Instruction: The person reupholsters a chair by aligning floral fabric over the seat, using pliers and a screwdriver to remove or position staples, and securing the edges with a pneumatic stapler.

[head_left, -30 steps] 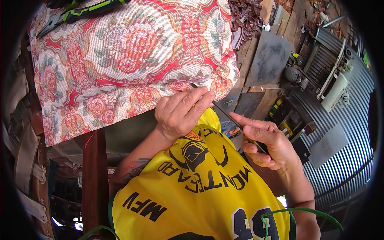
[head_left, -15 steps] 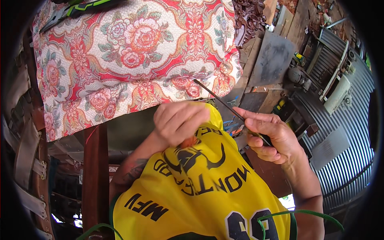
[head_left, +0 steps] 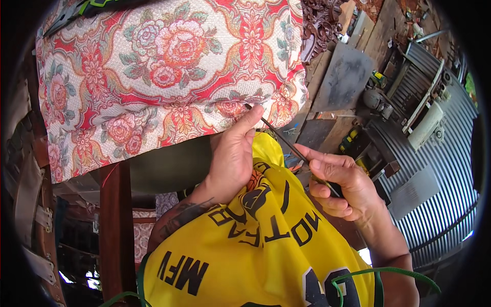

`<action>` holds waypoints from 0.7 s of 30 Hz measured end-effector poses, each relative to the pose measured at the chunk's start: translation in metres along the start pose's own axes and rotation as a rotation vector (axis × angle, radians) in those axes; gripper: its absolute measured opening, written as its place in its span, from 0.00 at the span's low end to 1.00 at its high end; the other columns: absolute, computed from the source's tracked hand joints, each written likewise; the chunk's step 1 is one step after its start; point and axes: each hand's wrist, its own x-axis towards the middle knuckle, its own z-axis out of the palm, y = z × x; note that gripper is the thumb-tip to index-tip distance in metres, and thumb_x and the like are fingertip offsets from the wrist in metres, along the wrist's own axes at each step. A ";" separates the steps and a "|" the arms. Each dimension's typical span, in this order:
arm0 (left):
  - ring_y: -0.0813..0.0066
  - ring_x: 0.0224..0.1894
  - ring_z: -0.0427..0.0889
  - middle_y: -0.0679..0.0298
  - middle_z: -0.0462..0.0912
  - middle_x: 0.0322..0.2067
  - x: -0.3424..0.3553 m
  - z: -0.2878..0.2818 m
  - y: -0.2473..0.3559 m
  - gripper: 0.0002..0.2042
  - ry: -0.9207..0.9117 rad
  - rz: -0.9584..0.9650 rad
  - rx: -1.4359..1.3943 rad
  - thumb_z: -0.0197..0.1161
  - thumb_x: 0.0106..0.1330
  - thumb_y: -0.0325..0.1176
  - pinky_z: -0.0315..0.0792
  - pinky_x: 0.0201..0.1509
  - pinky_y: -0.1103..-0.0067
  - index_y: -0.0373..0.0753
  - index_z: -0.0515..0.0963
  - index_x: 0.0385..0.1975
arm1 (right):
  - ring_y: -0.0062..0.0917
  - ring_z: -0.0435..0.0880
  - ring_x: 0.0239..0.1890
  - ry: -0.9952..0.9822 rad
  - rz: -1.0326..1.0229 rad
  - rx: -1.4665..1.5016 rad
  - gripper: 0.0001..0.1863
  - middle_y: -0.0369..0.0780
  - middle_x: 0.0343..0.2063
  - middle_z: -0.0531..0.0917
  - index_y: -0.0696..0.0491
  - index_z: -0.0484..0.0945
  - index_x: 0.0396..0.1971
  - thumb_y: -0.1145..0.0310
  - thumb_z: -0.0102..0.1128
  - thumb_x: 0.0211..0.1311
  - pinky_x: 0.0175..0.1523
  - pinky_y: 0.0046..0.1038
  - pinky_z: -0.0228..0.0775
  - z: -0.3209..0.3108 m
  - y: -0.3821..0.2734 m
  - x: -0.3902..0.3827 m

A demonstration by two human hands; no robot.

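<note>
A cushion covered in red and cream floral fabric [head_left: 184,87] spans the upper left, its front edge facing me. My right hand [head_left: 345,187] is closed around the dark handle of a screwdriver [head_left: 284,139]. Index finger and thumb lie along its long thin shaft, which slants up and left until its tip meets the fabric near the front edge. Beside that tip, the thumb of my left hand [head_left: 232,156] presses on the cushion's edge, close to the shaft. The other left fingers go behind the edge and are mostly hidden.
A dark wooden post [head_left: 116,225] stands under the cushion at left. A black and green tool [head_left: 84,11] lies on the fabric at top left. On the right are a dark flat panel [head_left: 343,77], corrugated metal sheeting [head_left: 440,210] and carved dark wood [head_left: 322,23].
My left hand has risen from in front of the yellow shirt to the cushion's edge by the screwdriver tip. My right hand keeps its hold, and the cushion appears slightly shifted left in view.
</note>
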 end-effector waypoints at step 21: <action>0.66 0.52 0.84 0.59 0.85 0.50 0.005 -0.002 -0.002 0.16 0.161 -0.037 0.126 0.69 0.68 0.29 0.77 0.62 0.70 0.34 0.77 0.54 | 0.12 0.59 0.06 -0.032 0.041 0.069 0.23 0.35 0.21 0.75 0.51 0.74 0.69 0.68 0.57 0.77 0.09 0.19 0.46 -0.014 0.004 0.012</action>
